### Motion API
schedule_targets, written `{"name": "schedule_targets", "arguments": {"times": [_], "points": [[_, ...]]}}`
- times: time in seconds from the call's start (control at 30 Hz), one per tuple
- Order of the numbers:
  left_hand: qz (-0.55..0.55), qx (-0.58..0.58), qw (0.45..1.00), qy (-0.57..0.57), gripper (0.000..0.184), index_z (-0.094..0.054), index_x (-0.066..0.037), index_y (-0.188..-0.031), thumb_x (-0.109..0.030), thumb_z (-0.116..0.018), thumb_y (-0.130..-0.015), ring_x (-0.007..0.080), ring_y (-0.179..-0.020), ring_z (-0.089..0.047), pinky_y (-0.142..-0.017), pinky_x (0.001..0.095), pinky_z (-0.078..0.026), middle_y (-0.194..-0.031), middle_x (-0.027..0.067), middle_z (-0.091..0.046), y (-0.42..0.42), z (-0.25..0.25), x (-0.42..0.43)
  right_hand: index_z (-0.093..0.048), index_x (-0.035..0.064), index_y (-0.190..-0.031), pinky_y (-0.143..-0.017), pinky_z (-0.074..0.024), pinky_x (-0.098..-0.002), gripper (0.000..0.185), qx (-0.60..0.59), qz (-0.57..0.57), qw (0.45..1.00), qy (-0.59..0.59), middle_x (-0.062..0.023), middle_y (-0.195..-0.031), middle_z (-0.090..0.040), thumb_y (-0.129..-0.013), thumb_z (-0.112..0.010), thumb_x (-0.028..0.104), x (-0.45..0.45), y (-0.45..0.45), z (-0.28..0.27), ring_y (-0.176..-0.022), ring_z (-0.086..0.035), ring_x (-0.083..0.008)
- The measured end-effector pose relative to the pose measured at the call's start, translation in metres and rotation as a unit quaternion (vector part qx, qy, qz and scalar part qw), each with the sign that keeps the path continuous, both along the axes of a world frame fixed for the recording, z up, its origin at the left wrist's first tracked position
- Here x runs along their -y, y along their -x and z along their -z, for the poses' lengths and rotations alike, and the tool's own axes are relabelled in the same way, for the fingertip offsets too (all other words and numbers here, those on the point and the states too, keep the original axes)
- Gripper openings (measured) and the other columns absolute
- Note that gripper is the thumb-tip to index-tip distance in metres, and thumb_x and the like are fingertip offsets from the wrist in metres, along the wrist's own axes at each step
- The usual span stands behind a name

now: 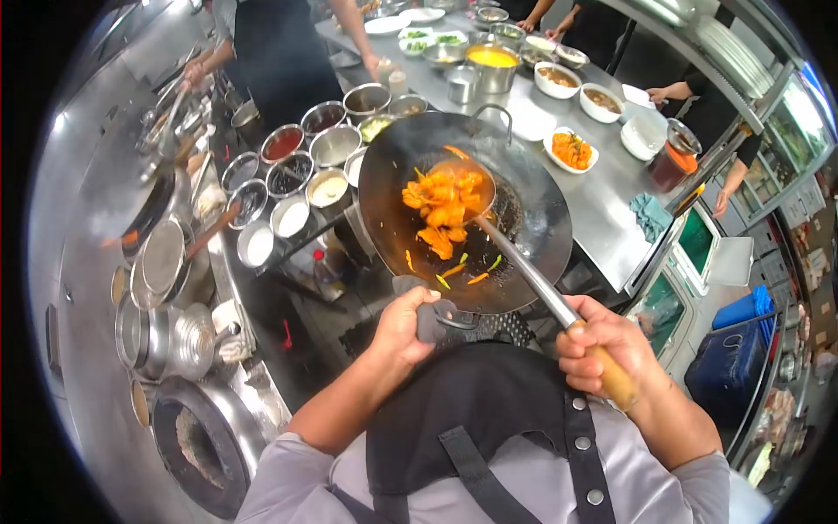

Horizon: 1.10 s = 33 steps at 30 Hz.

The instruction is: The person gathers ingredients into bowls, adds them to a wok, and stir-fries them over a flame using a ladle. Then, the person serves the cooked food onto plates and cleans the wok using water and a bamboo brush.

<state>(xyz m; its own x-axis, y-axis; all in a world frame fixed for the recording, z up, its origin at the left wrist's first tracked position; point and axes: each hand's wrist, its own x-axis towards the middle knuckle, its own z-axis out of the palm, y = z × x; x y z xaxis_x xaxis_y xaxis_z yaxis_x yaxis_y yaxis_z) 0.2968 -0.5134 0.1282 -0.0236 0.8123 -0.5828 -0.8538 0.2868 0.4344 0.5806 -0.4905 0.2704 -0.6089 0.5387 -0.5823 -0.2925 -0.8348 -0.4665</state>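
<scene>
A large dark wok [393,183] is held out in front of me, tilted. My left hand [406,325] grips its near handle through a folded grey cloth [428,321]. In my right hand [602,349] is a ladle [532,278] with a wooden grip and a metal shaft. The ladle's bowl is inside the wok, under and beside a heap of orange-coated food [443,199]. A few orange and green strips lie loose on the wok's near side.
Left of the wok stand several metal bowls of sauces and seasonings [334,146]. A steel counter [594,210] beyond holds a plate of orange food [572,151], soup bowls [601,103] and a pot of yellow liquid [491,68]. Other people stand around; one person's arm [353,35] reaches over the counter.
</scene>
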Motion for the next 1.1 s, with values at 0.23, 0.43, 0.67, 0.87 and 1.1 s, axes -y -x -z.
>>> {"name": "schedule_targets", "arguments": {"times": [0.23, 0.43, 0.67, 0.87, 1.1], "points": [[0.015, 0.039, 0.998, 0.038, 0.019, -0.055, -0.005, -0.101, -0.012, -0.063, -0.084, 0.0276, -0.078, -0.066, -0.077, 0.0419, -0.055, -0.089, 0.0143, -0.064, -0.005, 0.024, 0.021, -0.053, 0.0118, -0.131, -0.044, -0.0417, -0.0289, 0.036, -0.116, 0.021, 0.982, 0.147, -0.0096, -0.080, -0.051, -0.095, -0.056, 0.006, -0.014, -0.036, 0.012, -0.053, -0.047, -0.0121], [-0.035, 0.002, 0.999, 0.024, 0.020, -0.055, -0.002, -0.102, -0.008, -0.061, -0.084, 0.0275, -0.080, -0.068, -0.072, 0.0379, -0.057, -0.092, 0.0162, -0.065, -0.021, 0.005, -0.012, -0.050, 0.0146, -0.141, -0.041, -0.0407, -0.0282, 0.045, -0.234, 0.022, 0.963, 0.130, -0.0085, -0.079, -0.049, -0.097, -0.055, 0.007, -0.044, -0.086, 0.047, -0.052, -0.047, -0.0115], [-0.038, 0.024, 0.999, -0.003, 0.022, -0.053, 0.003, -0.106, -0.006, -0.061, -0.086, 0.0296, -0.077, -0.067, -0.073, 0.0402, -0.058, -0.090, 0.0199, -0.066, -0.046, -0.004, -0.053, -0.050, 0.0155, -0.136, -0.041, -0.0398, -0.0275, 0.043, -0.157, -0.018, 0.986, 0.059, -0.0074, -0.078, -0.051, -0.095, -0.059, 0.009, -0.118, -0.099, 0.060, -0.050, -0.045, -0.0120], [-0.090, -0.018, 0.995, 0.030, 0.024, -0.052, 0.001, -0.109, -0.006, -0.060, -0.087, 0.0292, -0.075, -0.067, -0.071, 0.0387, -0.061, -0.091, 0.0176, -0.064, -0.074, -0.008, -0.073, -0.059, 0.0167, -0.133, -0.043, -0.0437, -0.0276, 0.037, -0.285, -0.004, 0.951, 0.117, -0.0084, -0.083, -0.052, -0.098, -0.053, 0.008, -0.168, -0.134, 0.056, -0.055, -0.049, -0.0114], [-0.102, -0.075, 0.991, 0.035, 0.035, -0.050, 0.001, -0.117, -0.008, -0.062, -0.086, 0.0264, -0.080, -0.068, -0.067, 0.0347, -0.060, -0.100, 0.0142, -0.064, -0.086, -0.002, -0.077, -0.051, 0.0109, -0.138, -0.039, -0.0441, -0.0264, 0.040, -0.107, -0.001, 0.993, -0.058, -0.0063, -0.080, -0.050, -0.098, -0.053, 0.009, -0.274, -0.180, 0.023, -0.050, -0.048, -0.0099]]}}
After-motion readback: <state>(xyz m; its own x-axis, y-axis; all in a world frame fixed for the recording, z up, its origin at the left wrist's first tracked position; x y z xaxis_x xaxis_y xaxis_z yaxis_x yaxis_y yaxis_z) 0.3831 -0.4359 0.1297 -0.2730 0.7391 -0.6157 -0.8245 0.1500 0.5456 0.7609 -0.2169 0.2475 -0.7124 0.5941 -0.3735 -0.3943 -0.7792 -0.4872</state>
